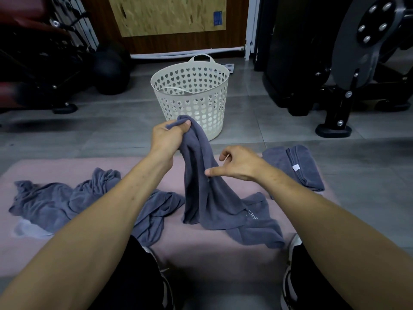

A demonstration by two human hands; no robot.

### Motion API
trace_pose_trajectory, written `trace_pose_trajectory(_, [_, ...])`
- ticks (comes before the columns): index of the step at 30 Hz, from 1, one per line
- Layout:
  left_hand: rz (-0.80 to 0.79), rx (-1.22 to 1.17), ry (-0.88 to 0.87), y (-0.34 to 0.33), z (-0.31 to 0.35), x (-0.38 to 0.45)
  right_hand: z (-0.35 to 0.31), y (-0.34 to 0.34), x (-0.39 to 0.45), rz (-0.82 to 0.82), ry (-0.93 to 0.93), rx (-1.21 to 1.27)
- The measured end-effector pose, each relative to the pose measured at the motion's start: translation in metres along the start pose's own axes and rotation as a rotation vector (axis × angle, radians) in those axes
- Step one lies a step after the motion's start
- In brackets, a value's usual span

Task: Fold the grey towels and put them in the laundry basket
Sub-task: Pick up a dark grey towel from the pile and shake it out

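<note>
Left hand (166,136) grip clenched on top corner of grey towel (207,186), lifted; lower end drapes on pink mat (201,249). Right hand (239,164) thumb touching towel mid-length, fingers loosely curled, not clamped on cloth. Crumpled towel (58,202) on mat at left. Folded towel (295,166) at mat's right edge. White laundry basket (192,95) upright on floor beyond mat; contents can't tell.

Left grip (166,136) fisted, raised; right grip (237,163) lower, fingers loosely curled, thumb out.
</note>
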State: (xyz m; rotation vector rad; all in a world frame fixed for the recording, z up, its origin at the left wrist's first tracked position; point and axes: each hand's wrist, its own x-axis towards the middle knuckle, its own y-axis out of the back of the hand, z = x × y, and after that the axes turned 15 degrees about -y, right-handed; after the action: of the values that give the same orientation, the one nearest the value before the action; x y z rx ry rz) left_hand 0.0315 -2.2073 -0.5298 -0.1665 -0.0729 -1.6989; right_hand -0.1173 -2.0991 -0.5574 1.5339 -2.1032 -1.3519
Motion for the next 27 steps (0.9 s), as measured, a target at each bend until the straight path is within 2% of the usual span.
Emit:
trace_pose_trajectory(6, [-0.013,-0.072,0.034,0.000,-0.003,-0.001,-0.010,-0.019,0.001,0.195,0.039,-0.267])
trace_pose_trajectory(8, [-0.025,-0.024,0.024,0.003,-0.007,0.002,-0.007,-0.014,0.005,0.286,-0.016,-0.223])
trace_pose_trajectory(10, [-0.091,0.100,0.023,0.006,-0.010,0.007,-0.003,-0.005,0.012,0.371,-0.061,-0.016])
trace_pose_trajectory(13, [-0.256,0.328,0.063,0.012,-0.022,0.014,0.006,0.004,0.027,0.376,-0.084,0.483])
trace_pose_trajectory(15, [-0.264,0.459,0.047,0.018,-0.030,0.018,0.013,0.010,0.034,0.417,-0.063,0.623])
trace_pose_trajectory(18, [-0.179,0.517,-0.081,0.024,-0.031,0.020,0.021,0.021,0.037,0.451,-0.044,0.717])
trace_pose_trajectory(22, [-0.316,0.655,-0.226,0.026,-0.017,0.015,0.025,0.038,0.022,0.461,-0.022,0.700])
trace_pose_trajectory(27, [-0.266,0.886,-0.537,0.025,0.038,0.011,-0.001,0.075,-0.026,0.600,0.114,0.574])
